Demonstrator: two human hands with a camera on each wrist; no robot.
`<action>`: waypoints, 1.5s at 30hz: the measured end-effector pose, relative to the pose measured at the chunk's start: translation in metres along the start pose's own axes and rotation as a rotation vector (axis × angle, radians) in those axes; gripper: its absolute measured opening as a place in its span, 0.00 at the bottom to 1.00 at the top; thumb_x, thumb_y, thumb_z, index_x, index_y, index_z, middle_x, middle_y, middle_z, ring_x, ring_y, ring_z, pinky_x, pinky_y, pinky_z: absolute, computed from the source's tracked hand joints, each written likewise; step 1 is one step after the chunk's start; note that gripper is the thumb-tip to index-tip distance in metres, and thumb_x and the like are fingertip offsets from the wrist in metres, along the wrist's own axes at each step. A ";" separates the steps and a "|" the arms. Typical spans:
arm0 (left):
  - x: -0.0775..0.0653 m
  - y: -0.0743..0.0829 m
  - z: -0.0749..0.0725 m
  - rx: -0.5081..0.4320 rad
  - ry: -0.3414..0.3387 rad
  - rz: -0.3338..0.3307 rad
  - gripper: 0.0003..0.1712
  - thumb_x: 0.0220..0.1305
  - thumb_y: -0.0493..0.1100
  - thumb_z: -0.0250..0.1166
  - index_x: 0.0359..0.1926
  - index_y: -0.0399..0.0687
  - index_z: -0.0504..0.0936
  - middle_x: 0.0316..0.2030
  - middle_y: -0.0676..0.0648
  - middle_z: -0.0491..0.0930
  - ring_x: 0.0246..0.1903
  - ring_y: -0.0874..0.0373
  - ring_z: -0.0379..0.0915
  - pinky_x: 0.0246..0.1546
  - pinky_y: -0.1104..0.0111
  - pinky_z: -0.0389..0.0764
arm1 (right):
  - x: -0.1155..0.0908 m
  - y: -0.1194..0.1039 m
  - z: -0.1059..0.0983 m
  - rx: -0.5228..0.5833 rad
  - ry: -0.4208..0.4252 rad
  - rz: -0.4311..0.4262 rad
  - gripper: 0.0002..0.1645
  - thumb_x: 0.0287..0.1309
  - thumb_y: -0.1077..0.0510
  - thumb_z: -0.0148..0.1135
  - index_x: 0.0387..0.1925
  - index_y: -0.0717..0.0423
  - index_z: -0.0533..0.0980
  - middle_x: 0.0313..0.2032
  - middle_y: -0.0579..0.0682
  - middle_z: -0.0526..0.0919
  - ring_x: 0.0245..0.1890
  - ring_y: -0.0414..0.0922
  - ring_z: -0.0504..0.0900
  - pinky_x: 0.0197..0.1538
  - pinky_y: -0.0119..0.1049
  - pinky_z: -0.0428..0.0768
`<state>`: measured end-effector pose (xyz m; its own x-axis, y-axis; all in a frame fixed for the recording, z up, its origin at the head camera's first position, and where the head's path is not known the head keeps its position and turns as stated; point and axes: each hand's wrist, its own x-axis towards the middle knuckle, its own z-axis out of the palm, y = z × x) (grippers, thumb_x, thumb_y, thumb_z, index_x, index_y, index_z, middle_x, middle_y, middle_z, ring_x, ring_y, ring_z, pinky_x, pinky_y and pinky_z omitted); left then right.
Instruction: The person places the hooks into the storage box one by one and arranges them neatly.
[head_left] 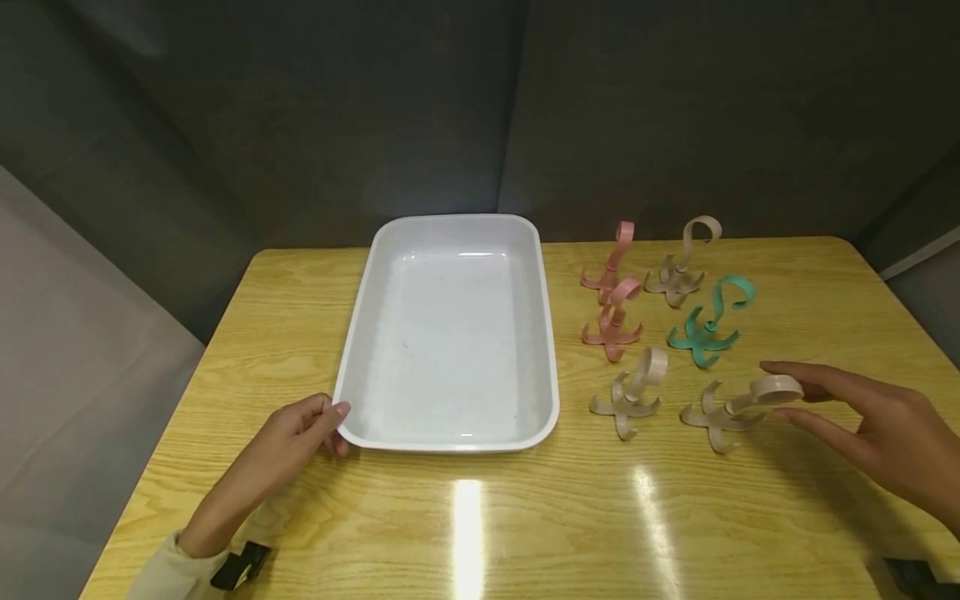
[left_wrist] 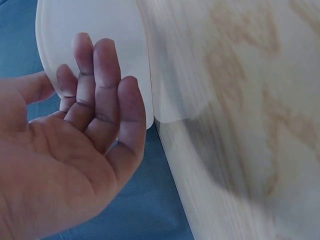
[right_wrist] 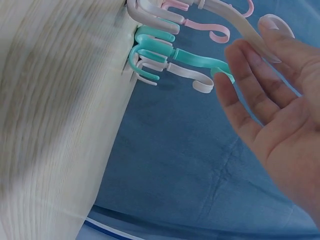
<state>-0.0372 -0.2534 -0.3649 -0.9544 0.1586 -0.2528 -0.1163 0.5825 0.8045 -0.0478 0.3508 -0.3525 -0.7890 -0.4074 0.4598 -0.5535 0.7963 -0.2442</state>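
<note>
My left hand (head_left: 300,433) grips the near-left corner of a white rectangular tray (head_left: 551,367), thumb over the rim and the other fingers outside and below. On the right, several plastic swivel hanger hooks stand on their splayed prongs with curled tops up. My right hand (head_left: 877,417) reaches around the curled top of the nearest beige hook (head_left: 776,389), with thumb and forefinger apart on either side of it. In the right wrist view, that hook's curved stem (right_wrist: 240,22) lies between the thumb and the loosely bent fingers.
Another beige hook (head_left: 626,407) stands left of that one. Behind are a green hook (head_left: 701,337), two pink hooks, one nearer (head_left: 613,327) and one farther (head_left: 609,279), and a beige hook (head_left: 675,283) by the back edge. A dark curtain (head_left: 375,125) hangs behind the wooden table (head_left: 292,325).
</note>
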 end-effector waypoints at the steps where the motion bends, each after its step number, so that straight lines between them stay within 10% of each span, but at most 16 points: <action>1: 0.000 0.000 0.000 -0.002 0.000 0.001 0.23 0.83 0.55 0.54 0.34 0.42 0.75 0.30 0.48 0.83 0.36 0.53 0.79 0.40 0.62 0.80 | 0.000 0.001 0.000 -0.002 -0.003 0.000 0.35 0.50 0.52 0.82 0.61 0.53 0.81 0.49 0.36 0.84 0.42 0.17 0.75 0.30 0.20 0.75; 4: 0.000 0.000 0.000 -0.005 0.002 0.001 0.23 0.83 0.54 0.54 0.34 0.42 0.75 0.29 0.48 0.83 0.36 0.54 0.79 0.40 0.63 0.80 | 0.000 0.001 0.001 -0.010 -0.011 0.001 0.36 0.50 0.53 0.82 0.62 0.53 0.81 0.47 0.45 0.87 0.40 0.20 0.78 0.30 0.20 0.75; 16: 0.000 -0.003 0.001 -0.001 -0.002 0.018 0.23 0.83 0.54 0.53 0.34 0.42 0.75 0.29 0.49 0.83 0.35 0.53 0.78 0.39 0.63 0.80 | -0.002 0.000 0.004 0.011 -0.043 0.050 0.38 0.50 0.59 0.82 0.65 0.47 0.79 0.57 0.16 0.68 0.44 0.17 0.74 0.22 0.24 0.66; 35: 0.001 -0.004 0.002 -0.015 -0.003 0.036 0.22 0.83 0.53 0.53 0.34 0.42 0.74 0.29 0.48 0.83 0.35 0.54 0.79 0.40 0.62 0.81 | 0.001 -0.002 0.004 0.040 -0.037 0.023 0.25 0.59 0.61 0.76 0.59 0.54 0.81 0.43 0.24 0.82 0.36 0.16 0.77 0.17 0.22 0.57; 40: 0.001 -0.004 0.001 -0.019 -0.005 0.040 0.22 0.83 0.53 0.53 0.34 0.41 0.74 0.29 0.48 0.83 0.35 0.53 0.80 0.41 0.61 0.82 | 0.003 0.001 0.004 0.039 -0.001 -0.002 0.20 0.65 0.47 0.71 0.51 0.56 0.83 0.45 0.21 0.79 0.39 0.12 0.73 0.23 0.19 0.67; 45: 0.001 -0.004 0.000 -0.019 -0.007 0.035 0.23 0.83 0.53 0.53 0.34 0.41 0.74 0.30 0.48 0.83 0.36 0.53 0.80 0.42 0.61 0.82 | 0.008 0.004 0.004 0.020 0.047 -0.035 0.38 0.62 0.27 0.53 0.44 0.56 0.85 0.40 0.29 0.83 0.41 0.11 0.72 0.38 0.15 0.74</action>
<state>-0.0381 -0.2551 -0.3686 -0.9562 0.1836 -0.2281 -0.0885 0.5611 0.8230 -0.0572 0.3496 -0.3531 -0.7562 -0.4129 0.5077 -0.5860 0.7726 -0.2444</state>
